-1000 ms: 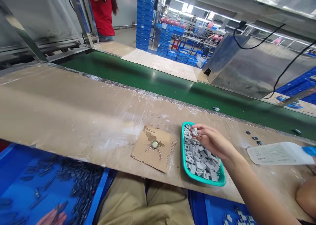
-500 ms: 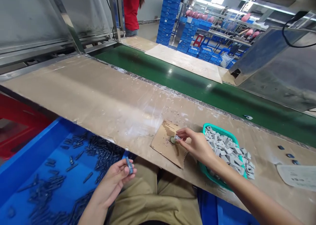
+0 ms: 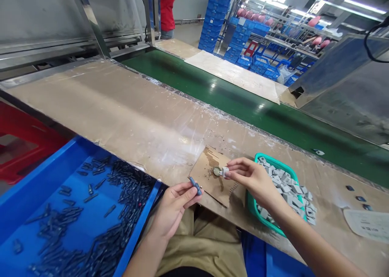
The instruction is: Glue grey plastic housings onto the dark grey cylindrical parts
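My left hand (image 3: 178, 204) pinches a small dark blue plastic part (image 3: 195, 185) between thumb and fingers, just over the table's front edge. In my right hand (image 3: 251, 177) is a small light grey block (image 3: 224, 171), gripped by the fingertips. The block is right beside a small round cap-like dish (image 3: 216, 171) with pale contents; whether they touch I cannot tell. Under the dish lies a stained piece of cardboard (image 3: 200, 171). To the right, a green basket (image 3: 251, 206) holds many similar grey blocks, partly hidden by my right forearm.
A blue bin (image 3: 68, 149) with many dark blue parts stands at the left, below table height. Behind the table (image 3: 121, 115) runs a green conveyor belt (image 3: 182, 76), bearing one small part (image 3: 318, 152). Several dark pieces (image 3: 360, 198) lie at right. A person in red (image 3: 167, 9) stands far back.
My left hand has moved right and up with the blue part, toward the cardboard. My right hand has drawn the grey block slightly right, away from over the dish. The view has shifted a little.
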`<state>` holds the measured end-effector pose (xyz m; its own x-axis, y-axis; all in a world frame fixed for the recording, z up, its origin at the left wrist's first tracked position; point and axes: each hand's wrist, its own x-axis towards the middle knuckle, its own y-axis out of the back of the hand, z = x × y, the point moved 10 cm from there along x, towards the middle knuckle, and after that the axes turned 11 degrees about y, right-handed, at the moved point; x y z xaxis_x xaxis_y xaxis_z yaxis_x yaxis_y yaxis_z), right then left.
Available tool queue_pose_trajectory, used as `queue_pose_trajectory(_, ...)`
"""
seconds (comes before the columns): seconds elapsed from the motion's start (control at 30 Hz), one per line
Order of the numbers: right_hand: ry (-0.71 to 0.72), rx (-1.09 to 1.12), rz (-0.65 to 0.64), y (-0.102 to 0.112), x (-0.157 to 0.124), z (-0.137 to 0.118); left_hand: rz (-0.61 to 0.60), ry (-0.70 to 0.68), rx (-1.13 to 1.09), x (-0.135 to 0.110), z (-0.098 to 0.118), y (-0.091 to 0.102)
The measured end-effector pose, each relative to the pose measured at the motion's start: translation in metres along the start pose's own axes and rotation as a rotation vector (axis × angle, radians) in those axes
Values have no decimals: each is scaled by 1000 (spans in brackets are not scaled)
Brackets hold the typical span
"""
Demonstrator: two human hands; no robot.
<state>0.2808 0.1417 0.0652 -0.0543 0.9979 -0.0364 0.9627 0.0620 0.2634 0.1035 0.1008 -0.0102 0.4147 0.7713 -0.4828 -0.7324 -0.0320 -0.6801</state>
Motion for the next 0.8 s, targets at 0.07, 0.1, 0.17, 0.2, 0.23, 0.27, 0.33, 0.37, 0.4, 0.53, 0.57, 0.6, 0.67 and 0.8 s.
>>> queue_pose_trajectory(0.07,-143,207,-4,-6,-14,2,29,-189,135,-3,15,-9)
queue_pose_trajectory(0.1,-201,292,-15,-11,-21,1,50,-328,250,-8,26,-15)
queue_pose_trajectory(0.17,-288,421,-47,-21,-35,-2,74,-675,519,-29,46,-35)
queue_pose_trajectory(0.2,-317,463,-63,-25,-41,-4,67,-852,638,-43,51,-46)
queue_pose_trajectory(0.23,-335,491,-77,-29,-46,-7,45,-1005,728,-56,54,-57)
queue_pose_trajectory(0.27,-346,509,-88,-31,-50,-9,18,-1121,785,-66,53,-65)
queue_pose_trajectory(0.33,-350,525,-93,-33,-55,-11,-24,-1241,816,-78,52,-73)
queue_pose_trajectory(0.37,-351,527,-89,-33,-56,-12,-32,-1266,817,-81,52,-75)
queue_pose_trajectory(0.4,-351,527,-86,-34,-58,-12,-35,-1283,818,-83,51,-76)
queue_pose_trajectory(0.53,-366,499,-95,-36,-61,-10,-50,-1355,860,-90,47,-82)
queue_pose_trajectory(0.57,-371,487,-102,-36,-61,-10,-65,-1377,882,-93,46,-85)
queue_pose_trajectory(0.6,-374,476,-110,-36,-62,-10,-83,-1396,911,-95,45,-87)
queue_pose_trajectory(0.67,-385,467,-128,-37,-63,-11,-131,-1421,1000,-99,42,-93)
queue_pose_trajectory(0.8,-415,514,-132,-40,-64,-8,-248,-1450,1104,-97,40,-101)
